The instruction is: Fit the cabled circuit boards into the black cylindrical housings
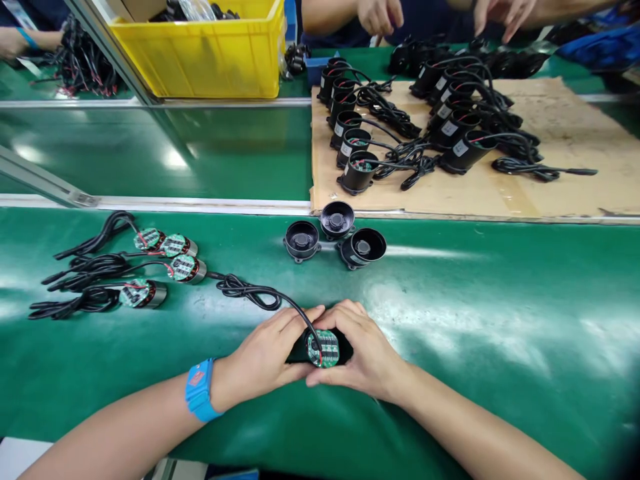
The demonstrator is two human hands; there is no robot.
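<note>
Near the bench's front, my left hand (270, 350), with a blue band on the wrist, curves round one side of a motor with a green circuit board (326, 349). My right hand (367, 350) closes round the other side, so the fingertips of both nearly meet. The board faces up. Dark surfaces show around it, but I cannot tell whether they are a black housing. From the board a black cable (287, 298) runs back and left to a looped bundle. Three black round housings (303, 240) stand just beyond my hands, open side up.
Several cabled motors with green boards (185, 268) lie at the left. On a cardboard sheet (560, 133) at the back right stand rows of black housings (359, 173) with cables. A yellow bin (205, 60) and a metal frame post (117, 47) stand behind. A co-worker's hands (380, 15) show beyond.
</note>
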